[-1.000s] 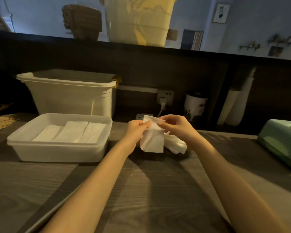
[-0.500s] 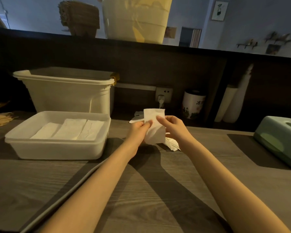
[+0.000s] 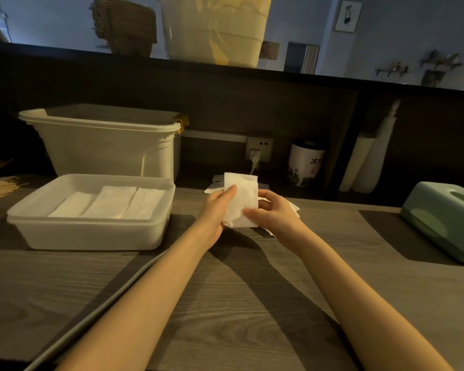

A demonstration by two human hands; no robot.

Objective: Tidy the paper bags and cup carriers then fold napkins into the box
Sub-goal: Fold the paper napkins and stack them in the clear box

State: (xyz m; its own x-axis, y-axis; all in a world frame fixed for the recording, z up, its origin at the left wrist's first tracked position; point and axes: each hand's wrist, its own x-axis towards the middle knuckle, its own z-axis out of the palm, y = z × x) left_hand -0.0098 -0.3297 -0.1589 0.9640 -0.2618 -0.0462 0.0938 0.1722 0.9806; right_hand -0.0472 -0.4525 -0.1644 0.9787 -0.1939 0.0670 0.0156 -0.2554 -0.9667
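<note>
A white folded napkin [image 3: 243, 195] stands upright just above the wooden counter, held between both hands. My left hand [image 3: 217, 207] grips its left edge, thumb across the front. My right hand [image 3: 272, 212] pinches its lower right corner. Loose white napkins [image 3: 292, 207] lie on the counter behind my right hand, mostly hidden. To the left sits a shallow white plastic box [image 3: 91, 231] holding three folded napkins [image 3: 110, 202] side by side. Brown paper bags [image 3: 0, 184] lie at the far left edge.
A tall white bin [image 3: 105, 145] stands behind the box. A wall socket with a plug [image 3: 257, 152], a printed white jar [image 3: 306, 167] and tall white rolls [image 3: 367, 162] line the back. A green tissue box [image 3: 445, 215] sits at right. Cardboard carriers [image 3: 123, 25] and a pale bucket [image 3: 214, 28] rest on the upper ledge.
The napkin has gone from hanging half-open to a compact folded rectangle. My right hand slid from its top edge down to the lower right corner, and my left thumb now lies across its front.
</note>
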